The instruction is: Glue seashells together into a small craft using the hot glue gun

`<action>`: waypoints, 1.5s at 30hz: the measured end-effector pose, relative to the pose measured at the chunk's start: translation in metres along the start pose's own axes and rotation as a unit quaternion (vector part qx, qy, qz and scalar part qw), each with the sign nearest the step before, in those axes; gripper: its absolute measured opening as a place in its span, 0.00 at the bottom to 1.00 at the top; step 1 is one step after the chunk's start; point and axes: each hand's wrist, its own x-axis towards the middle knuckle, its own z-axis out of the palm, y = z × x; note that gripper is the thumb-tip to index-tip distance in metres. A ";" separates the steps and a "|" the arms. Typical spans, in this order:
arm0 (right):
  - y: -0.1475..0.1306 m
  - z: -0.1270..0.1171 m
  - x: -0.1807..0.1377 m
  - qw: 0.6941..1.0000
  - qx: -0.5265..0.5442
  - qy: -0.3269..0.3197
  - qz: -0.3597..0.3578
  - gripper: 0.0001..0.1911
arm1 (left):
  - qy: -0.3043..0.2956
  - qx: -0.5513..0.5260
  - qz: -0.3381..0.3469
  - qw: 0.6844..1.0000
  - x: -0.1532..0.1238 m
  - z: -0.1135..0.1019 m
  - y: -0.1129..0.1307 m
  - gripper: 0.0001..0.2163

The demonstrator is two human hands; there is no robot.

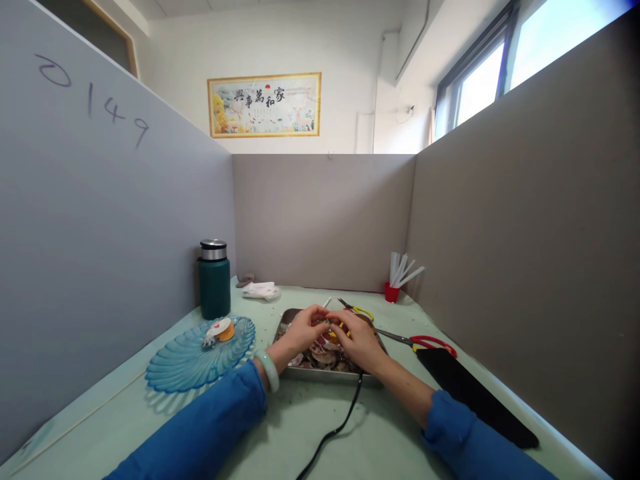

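Both hands meet above a metal tray (325, 376), fingertips pinched close together. My left hand (306, 329) wears a pale bangle (268, 371) at the wrist. Opposite it, my right hand (357, 339) has thumb and fingers closed near the same spot. Whatever sits between the fingertips is tiny and mostly covered, so I cannot name it. Below them, the tray is filled with reddish, cream and brown shell-like pieces (325, 357). Something yellow shows under the right fingers. From the tray's front edge a black cord (345, 425) runs toward me.
Left stand a blue scalloped plate (185, 363) with small pieces on it and a teal bottle (215, 288). A white packet (261, 291) lies behind. To the right are yellow-handled scissors (364, 311), red-handled scissors (434, 341), a black flat object (475, 395) and a red cup (392, 293) of white sticks.
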 end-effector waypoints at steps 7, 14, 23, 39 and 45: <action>-0.001 -0.001 0.001 1.000 0.008 0.009 0.005 0.10 | 0.001 0.010 -0.006 1.000 -0.002 0.001 0.004 0.11; -0.002 0.000 0.001 1.000 0.010 0.012 0.009 0.10 | 0.005 0.017 -0.007 1.000 -0.001 0.001 0.002 0.12; -0.002 -0.001 0.001 1.000 0.005 -0.002 0.012 0.09 | 0.006 0.038 -0.009 0.999 -0.002 0.001 0.004 0.11; 0.001 0.002 0.000 1.000 -0.001 -0.013 0.012 0.09 | 0.005 0.077 -0.003 0.997 0.000 -0.001 -0.002 0.12; 0.001 0.001 -0.001 1.000 -0.005 -0.020 0.014 0.09 | 0.011 0.091 -0.003 0.996 0.001 -0.003 -0.007 0.12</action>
